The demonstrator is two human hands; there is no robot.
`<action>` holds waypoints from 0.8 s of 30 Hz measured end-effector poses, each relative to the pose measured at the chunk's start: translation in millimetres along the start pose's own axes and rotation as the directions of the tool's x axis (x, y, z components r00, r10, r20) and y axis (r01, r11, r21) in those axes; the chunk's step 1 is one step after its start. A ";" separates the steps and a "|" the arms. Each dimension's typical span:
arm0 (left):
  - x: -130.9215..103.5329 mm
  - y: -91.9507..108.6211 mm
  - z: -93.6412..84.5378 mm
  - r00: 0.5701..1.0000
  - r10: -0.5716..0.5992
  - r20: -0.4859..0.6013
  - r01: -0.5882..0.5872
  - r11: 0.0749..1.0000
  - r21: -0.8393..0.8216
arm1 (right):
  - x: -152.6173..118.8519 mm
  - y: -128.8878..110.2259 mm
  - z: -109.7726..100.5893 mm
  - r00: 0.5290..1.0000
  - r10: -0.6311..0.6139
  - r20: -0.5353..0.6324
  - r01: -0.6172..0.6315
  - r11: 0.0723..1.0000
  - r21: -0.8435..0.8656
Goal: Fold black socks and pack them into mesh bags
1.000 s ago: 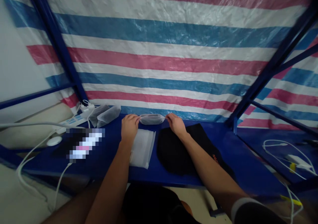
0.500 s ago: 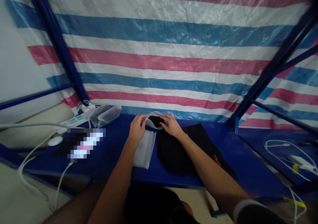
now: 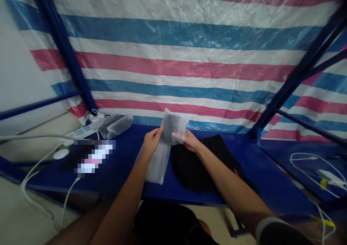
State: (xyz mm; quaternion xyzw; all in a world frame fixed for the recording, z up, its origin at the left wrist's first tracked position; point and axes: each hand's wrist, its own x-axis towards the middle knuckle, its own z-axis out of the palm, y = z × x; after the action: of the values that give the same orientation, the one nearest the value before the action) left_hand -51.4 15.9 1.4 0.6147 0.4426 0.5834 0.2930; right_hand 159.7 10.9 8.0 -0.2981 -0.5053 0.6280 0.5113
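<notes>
Above the blue tabletop, a frosted plastic bag [image 3: 170,123] with something dark inside is raised between my hands. My left hand [image 3: 151,142] pinches its left edge between thumb and fingers. On the right edge, my right hand [image 3: 191,141] grips the bag; some fingers show blurred through the film, and whether they are inside or behind it I cannot tell. A second frosted zip bag [image 3: 156,167] lies flat below, partly under my left forearm. Black folded cloth [image 3: 191,172] with orange lettering rests beneath my right forearm.
At left are a crumpled frosted bag [image 3: 118,125], a power strip [image 3: 81,132] with plugs, a white round disc [image 3: 61,153] and a blurred-out lit device [image 3: 94,158] on a cable. A striped plastic sheet [image 3: 173,67] hangs behind, between blue metal posts [image 3: 62,49]. White cables [image 3: 303,159] lie at right.
The bag's mouth faced me, held wide with black material showing inside; now the bag is tipped upright with its side toward me. My right hand has shifted slightly down and right.
</notes>
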 end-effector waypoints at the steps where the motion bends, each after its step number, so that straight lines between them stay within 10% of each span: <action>1: -0.8 2.1 -0.7 1.000 0.028 -0.008 -0.028 0.998 0.048 | -0.3 0.7 1.0 1.000 -0.015 -0.001 0.015 1.000 -0.021; 8: 2.3 6.0 -12.1 0.971 0.081 -0.227 -0.037 0.981 0.191 | 2.5 -7.1 -15.2 0.988 -0.004 -0.157 -0.005 0.998 -0.055; 14: 9.9 -9.1 -29.5 0.863 0.000 -0.505 0.032 0.998 0.055 | -2.6 -18.7 -34.9 0.964 0.094 -0.251 -0.085 0.995 0.049; 24: 10.2 1.0 -7.9 0.997 0.074 -0.021 -0.076 0.952 -0.295 | -8.5 -13.3 -23.9 0.967 -0.241 0.085 0.255 0.883 -0.395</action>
State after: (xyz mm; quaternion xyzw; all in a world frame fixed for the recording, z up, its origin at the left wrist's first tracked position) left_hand -59.6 23.2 8.1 0.5777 0.3282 0.6565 0.3571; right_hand 188.1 10.3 11.8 -0.3191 -0.6660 0.4450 0.5065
